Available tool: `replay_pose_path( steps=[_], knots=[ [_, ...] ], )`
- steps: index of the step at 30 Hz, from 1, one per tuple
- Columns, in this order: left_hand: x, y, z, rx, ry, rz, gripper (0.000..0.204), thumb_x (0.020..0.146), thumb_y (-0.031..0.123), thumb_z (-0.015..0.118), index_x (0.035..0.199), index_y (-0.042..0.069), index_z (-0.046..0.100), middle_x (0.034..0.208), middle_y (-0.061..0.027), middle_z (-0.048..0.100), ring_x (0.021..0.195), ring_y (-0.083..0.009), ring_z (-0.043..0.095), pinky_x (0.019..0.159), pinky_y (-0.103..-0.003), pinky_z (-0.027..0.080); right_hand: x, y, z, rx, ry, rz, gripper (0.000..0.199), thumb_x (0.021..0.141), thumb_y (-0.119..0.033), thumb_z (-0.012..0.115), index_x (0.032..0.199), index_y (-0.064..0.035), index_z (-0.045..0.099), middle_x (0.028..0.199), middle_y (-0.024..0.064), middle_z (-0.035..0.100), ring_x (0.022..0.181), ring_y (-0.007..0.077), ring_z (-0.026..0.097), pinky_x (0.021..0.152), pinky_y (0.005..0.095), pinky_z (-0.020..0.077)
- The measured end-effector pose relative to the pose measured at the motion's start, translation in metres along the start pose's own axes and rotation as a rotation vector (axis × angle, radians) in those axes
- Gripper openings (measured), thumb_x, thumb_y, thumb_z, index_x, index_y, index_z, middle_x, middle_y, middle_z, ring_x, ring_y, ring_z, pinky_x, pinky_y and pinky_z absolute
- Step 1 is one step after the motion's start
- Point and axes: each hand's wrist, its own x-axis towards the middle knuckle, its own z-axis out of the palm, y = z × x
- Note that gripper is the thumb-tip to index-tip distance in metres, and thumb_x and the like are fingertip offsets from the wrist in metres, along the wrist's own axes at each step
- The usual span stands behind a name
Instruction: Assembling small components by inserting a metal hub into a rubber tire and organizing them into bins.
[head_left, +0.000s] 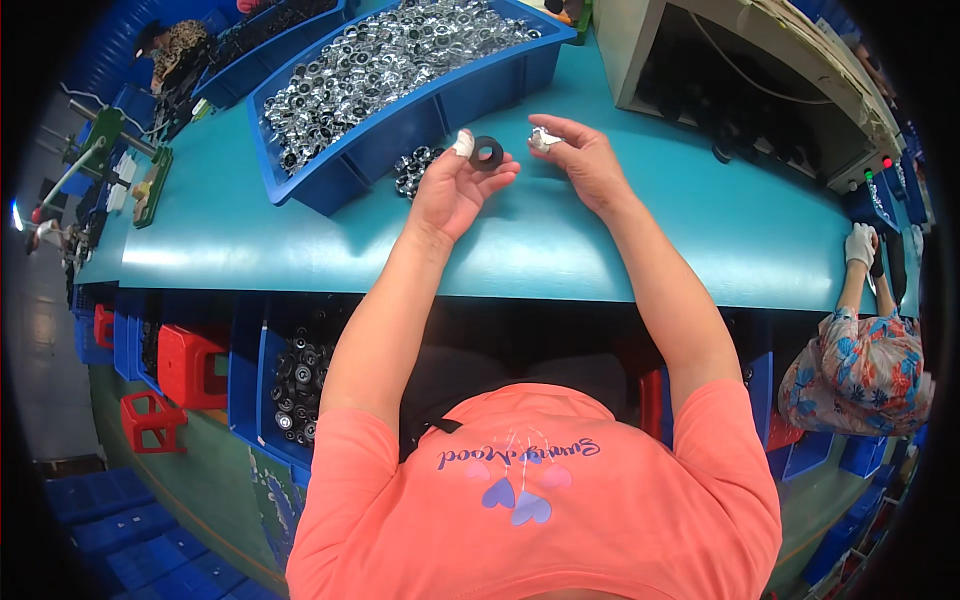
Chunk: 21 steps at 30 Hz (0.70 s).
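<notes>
My left hand (pixel 455 192) is turned palm up over the table, its taped thumb and fingers closed round a black ring (pixel 487 153). A little to the right, my right hand (pixel 590 168) pinches a small shiny silver part (pixel 543 138) between thumb and fingers. White tape seems to cover that thumb too, so the part's exact shape is hard to make out. The two hands are apart. Beside my left hand, a small pile of chrome and black round parts (pixel 412 172) lies on the table against a large blue bin.
The blue bin (pixel 345 170), heaped with chrome round parts, stands at the far left of the turquoise table (pixel 560 260). A beige box-like machine (pixel 640 50) is at the back right. A co-worker in white gloves (pixel 860 245) sits at the right. Red stools (pixel 190 365) stand below left.
</notes>
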Motion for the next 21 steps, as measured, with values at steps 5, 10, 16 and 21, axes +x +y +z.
replay_pose_path(
  steps=[5, 10, 16, 21],
  knots=[
    [0.018, -0.008, 0.002, -0.037, 0.028, -0.02, 0.046, 0.11, 0.036, 0.048, 0.12, -0.006, 0.06, 0.114, -0.0267, 0.069, 0.101, -0.0332, 0.072, 0.088, -0.04, 0.063, 0.002, 0.0, 0.0, 0.031, -0.019, 0.003, 0.041, 0.091, -0.009, 0.077, 0.13, 0.0001, 0.067, 0.12, 0.0094, 0.071, 0.108, 0.0163, 0.067, 0.099, 0.032, 0.0521],
    [0.024, -0.018, -0.01, -0.101, 0.004, -0.039, 0.04, 0.11, 0.028, 0.04, 0.12, -0.006, 0.058, 0.114, -0.0271, 0.068, 0.098, -0.0329, 0.071, 0.087, -0.042, 0.061, 0.004, 0.004, 0.0, -0.001, -0.053, -0.025, 0.042, 0.088, -0.01, 0.08, 0.128, -0.0012, 0.068, 0.119, 0.0094, 0.071, 0.11, 0.017, 0.066, 0.1, 0.0323, 0.0517],
    [0.022, -0.015, -0.012, -0.11, -0.035, -0.041, 0.036, 0.108, 0.024, 0.038, 0.12, -0.004, 0.058, 0.114, -0.027, 0.068, 0.095, -0.0322, 0.07, 0.083, -0.042, 0.06, 0.004, 0.005, -0.002, -0.011, -0.069, -0.031, 0.04, 0.088, -0.01, 0.08, 0.126, -0.0017, 0.07, 0.12, 0.0095, 0.071, 0.112, 0.0173, 0.067, 0.101, 0.0321, 0.0518],
    [0.02, -0.016, -0.009, -0.098, -0.022, -0.013, 0.027, 0.108, 0.024, 0.048, 0.116, 0.001, 0.059, 0.11, -0.0191, 0.069, 0.096, -0.0295, 0.07, 0.082, -0.041, 0.059, -0.001, 0.001, 0.001, 0.024, -0.121, -0.046, 0.04, 0.086, -0.006, 0.081, 0.124, -0.0003, 0.07, 0.117, 0.0098, 0.073, 0.108, 0.0181, 0.07, 0.1, 0.0323, 0.0536]
  ],
)
